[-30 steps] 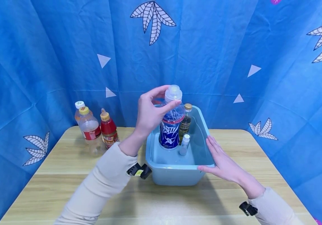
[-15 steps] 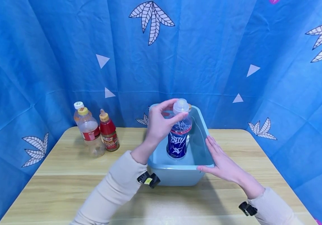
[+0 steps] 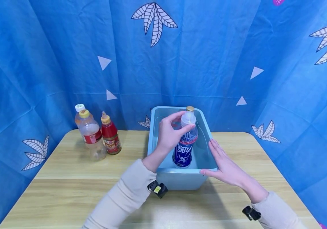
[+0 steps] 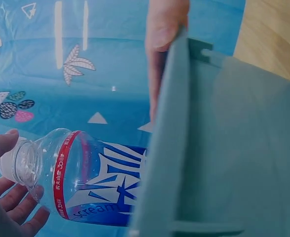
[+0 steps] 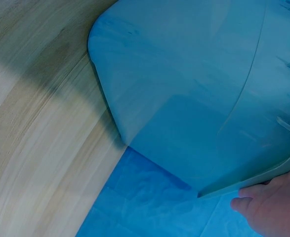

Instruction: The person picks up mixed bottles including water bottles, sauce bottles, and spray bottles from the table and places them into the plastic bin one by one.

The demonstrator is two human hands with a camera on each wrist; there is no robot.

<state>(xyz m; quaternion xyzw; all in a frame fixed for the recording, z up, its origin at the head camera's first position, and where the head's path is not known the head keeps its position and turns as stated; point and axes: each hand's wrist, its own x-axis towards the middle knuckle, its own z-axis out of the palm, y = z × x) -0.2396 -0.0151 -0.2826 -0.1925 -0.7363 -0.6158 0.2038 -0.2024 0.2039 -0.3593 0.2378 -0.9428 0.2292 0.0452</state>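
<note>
My left hand [image 3: 170,133] grips a clear plastic drink bottle [image 3: 184,153] by its neck, just under the translucent white cap. The bottle, with its blue label and red band, stands nearly upright inside a light blue plastic bin [image 3: 180,181]. In the left wrist view the thumb and fingers lie on either side of the bottle's neck [image 4: 28,160], and the bin wall hides its lower part. My right hand [image 3: 223,163] rests on the bin's front right corner, fingers straight along the rim. Behind the drink bottle shows the gold cap [image 3: 190,108] of another bottle in the bin.
On the table's left stand a red sauce bottle [image 3: 110,135] with a yellow cap, a clear bottle [image 3: 90,130] with a red label and yellow cap, and a white-capped bottle [image 3: 79,107] behind. A blue patterned curtain [image 3: 209,47] surrounds the wooden table [image 3: 66,190].
My left hand has moved the drink bottle down, rightward and nearer within the bin, and it now hides the small white-capped bottle. The right hand has stayed on the rim.
</note>
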